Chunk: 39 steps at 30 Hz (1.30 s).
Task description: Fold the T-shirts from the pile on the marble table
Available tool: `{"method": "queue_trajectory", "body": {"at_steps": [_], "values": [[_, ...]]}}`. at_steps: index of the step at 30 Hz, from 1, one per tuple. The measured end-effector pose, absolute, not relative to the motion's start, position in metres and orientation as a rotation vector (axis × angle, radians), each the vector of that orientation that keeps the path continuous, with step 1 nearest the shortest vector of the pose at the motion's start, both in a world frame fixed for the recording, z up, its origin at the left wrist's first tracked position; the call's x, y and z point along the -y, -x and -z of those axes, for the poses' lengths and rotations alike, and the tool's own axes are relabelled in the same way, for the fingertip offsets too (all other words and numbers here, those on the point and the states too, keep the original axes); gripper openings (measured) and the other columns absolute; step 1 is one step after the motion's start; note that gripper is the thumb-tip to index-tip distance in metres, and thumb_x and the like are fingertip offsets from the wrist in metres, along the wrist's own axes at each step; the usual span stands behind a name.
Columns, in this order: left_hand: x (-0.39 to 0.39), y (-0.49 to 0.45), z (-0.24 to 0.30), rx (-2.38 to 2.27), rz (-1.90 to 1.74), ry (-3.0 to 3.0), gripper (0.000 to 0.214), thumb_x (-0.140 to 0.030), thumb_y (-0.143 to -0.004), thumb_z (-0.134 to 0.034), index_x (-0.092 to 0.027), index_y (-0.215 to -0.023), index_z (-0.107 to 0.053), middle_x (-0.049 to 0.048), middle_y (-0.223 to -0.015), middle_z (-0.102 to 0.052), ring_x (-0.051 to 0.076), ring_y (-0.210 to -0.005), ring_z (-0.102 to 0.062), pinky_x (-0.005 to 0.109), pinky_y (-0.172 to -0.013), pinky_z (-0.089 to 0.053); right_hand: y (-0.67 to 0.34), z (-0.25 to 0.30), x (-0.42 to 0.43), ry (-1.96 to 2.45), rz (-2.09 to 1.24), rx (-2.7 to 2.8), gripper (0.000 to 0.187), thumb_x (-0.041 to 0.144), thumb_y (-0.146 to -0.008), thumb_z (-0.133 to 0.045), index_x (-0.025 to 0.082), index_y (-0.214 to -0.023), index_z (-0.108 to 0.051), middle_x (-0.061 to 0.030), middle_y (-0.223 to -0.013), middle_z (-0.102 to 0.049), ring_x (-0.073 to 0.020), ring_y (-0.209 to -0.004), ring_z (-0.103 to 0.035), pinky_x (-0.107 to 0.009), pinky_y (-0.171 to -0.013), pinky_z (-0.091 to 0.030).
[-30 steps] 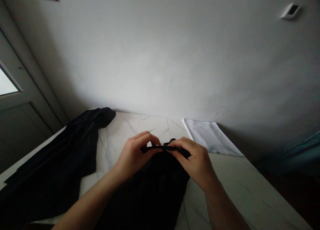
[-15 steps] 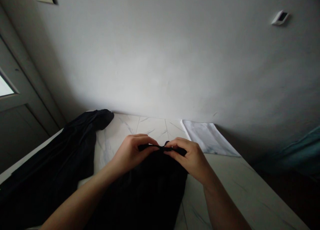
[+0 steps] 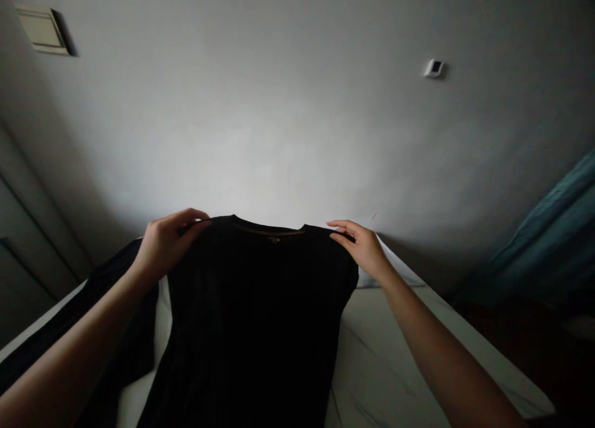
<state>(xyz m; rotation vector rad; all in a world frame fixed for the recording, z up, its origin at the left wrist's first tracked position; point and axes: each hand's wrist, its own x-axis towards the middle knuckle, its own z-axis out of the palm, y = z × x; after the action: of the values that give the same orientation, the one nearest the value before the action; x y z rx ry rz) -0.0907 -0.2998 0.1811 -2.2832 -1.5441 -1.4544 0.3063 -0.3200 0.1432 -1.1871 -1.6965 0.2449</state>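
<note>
A black T-shirt [image 3: 260, 310] hangs spread between my hands, its neckline with a small label at the top middle. My left hand [image 3: 170, 236] pinches the shirt's left shoulder between thumb and fingers. At the opposite shoulder, my right hand [image 3: 356, 242] grips the fabric with its thumb below and fingers above. The lower part of the shirt runs down toward me over the table and out of the frame.
Another dark garment [image 3: 123, 329] lies on the left of the white marble-patterned table [image 3: 385, 353]. Behind my right hand is a folded white cloth [image 3: 400, 270], partly hidden. The wall rises behind the table; a teal curtain-like fabric [image 3: 543, 229] hangs at right.
My hands have moved apart from the middle, left hand leftward and right hand slightly rightward and up. The bunched black fabric is now opened out with its neckline showing. The view has shifted.
</note>
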Motion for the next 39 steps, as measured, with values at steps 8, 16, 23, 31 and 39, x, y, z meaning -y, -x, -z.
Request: {"method": "queue_trajectory", "body": {"at_steps": [8, 16, 23, 31, 39], "values": [[0.291, 0.1, -0.174, 1.584, 1.406, 2.187, 0.027, -0.049, -0.082, -0.055, -0.028, -0.087, -0.07, -0.0032, -0.077, -0.073, 0.019, -0.069, -0.067, 0.027, -0.07, -0.05, -0.299, -0.127, 0.302, 1.147, -0.024, 1.432, 0.028, 0.05, -0.083, -0.065, 0.023, -0.083, -0.072, -0.0058, -0.087, -0.076, -0.0236, -0.082, -0.072, -0.036, -0.08, -0.055], [0.278, 0.089, -0.169, 1.607, 1.183, 2.438, 0.035, -0.053, -0.081, -0.05, -0.026, -0.091, -0.07, -0.0015, -0.074, -0.073, 0.018, -0.065, -0.066, 0.025, -0.065, -0.048, -0.313, -0.127, 0.295, 1.201, -0.043, 1.521, 0.032, 0.054, -0.082, -0.062, 0.023, -0.078, -0.069, -0.0044, -0.08, -0.074, -0.0222, -0.077, -0.069, -0.035, -0.075, -0.054], [0.274, 0.092, -0.183, 1.728, 1.344, 2.793, 0.048, -0.065, -0.074, -0.06, -0.021, -0.091, -0.066, -0.0002, -0.067, -0.069, 0.017, -0.059, -0.062, 0.023, -0.051, -0.046, -0.348, -0.144, 0.307, 1.216, -0.231, 1.503, 0.045, 0.065, -0.073, -0.069, 0.021, -0.079, -0.068, -0.0061, -0.077, -0.073, -0.021, -0.071, -0.068, -0.033, -0.068, -0.054], [0.204, 0.074, -0.178, 1.654, 1.112, 2.71, 0.04, -0.054, -0.082, -0.053, -0.02, -0.096, -0.068, 0.0013, -0.071, -0.07, 0.017, -0.062, -0.062, 0.024, -0.057, -0.046, -0.36, -0.153, 0.244, 1.313, -0.105, 1.61, 0.037, 0.058, -0.076, -0.07, 0.021, -0.079, -0.069, -0.0063, -0.081, -0.074, -0.0223, -0.076, -0.069, -0.035, -0.074, -0.053], [0.144, 0.024, -0.195, 1.658, 0.843, 2.254, 0.038, -0.038, -0.093, -0.041, -0.02, -0.115, -0.066, 0.0094, -0.09, -0.073, 0.023, -0.082, -0.067, 0.028, -0.069, -0.044, -0.358, -0.181, 0.172, 1.495, 0.203, 1.581, 0.011, 0.03, -0.083, -0.067, 0.021, -0.085, -0.071, -0.0059, -0.089, -0.074, -0.0216, -0.085, -0.067, -0.034, -0.077, -0.05]]}}
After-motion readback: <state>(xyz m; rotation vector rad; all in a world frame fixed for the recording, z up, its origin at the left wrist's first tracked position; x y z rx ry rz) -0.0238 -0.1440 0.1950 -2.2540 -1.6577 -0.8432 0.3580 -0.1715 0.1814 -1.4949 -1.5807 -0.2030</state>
